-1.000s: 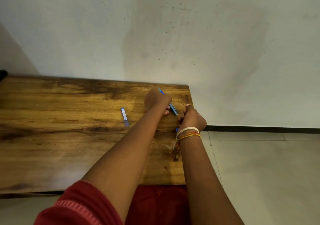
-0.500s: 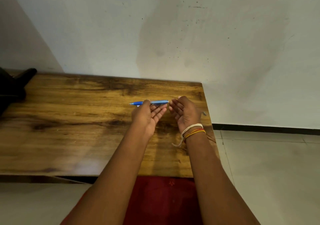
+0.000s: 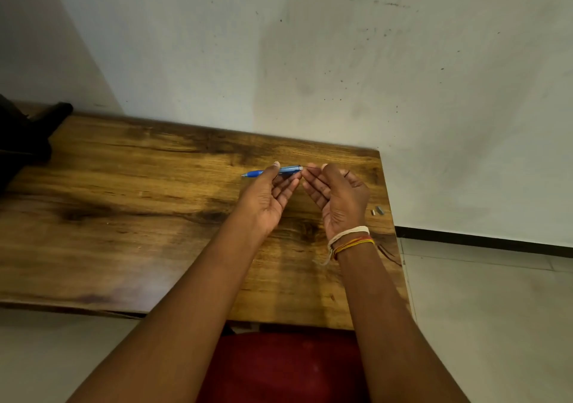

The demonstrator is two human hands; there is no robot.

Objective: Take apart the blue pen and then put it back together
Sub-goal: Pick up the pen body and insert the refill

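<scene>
Since a moment ago: my hands hold much the same pose as half a second back, the pen level between them; a second back it was tilted in my fist, with a loose bluish part lying on the table that I no longer see.
Blue pen: held level above the wooden table, tip pointing to 9 o'clock, open back end toward 3 o'clock, so I can work along its axis.
Thin refill: a fine dark line from the pen's back end to my right fingertips; I judge it is going in or out, which I cannot tell.
Left hand: palm up, thumb and fingertips closed on the barrel to steady it.
Right hand: palm up, fingers loosely curled, tips pinching the refill's end.
Small grey parts: on the table at 3 o'clock from my right hand, near the edge, apart from the work; probably pen pieces.
Thread bands: on my right wrist.
</scene>
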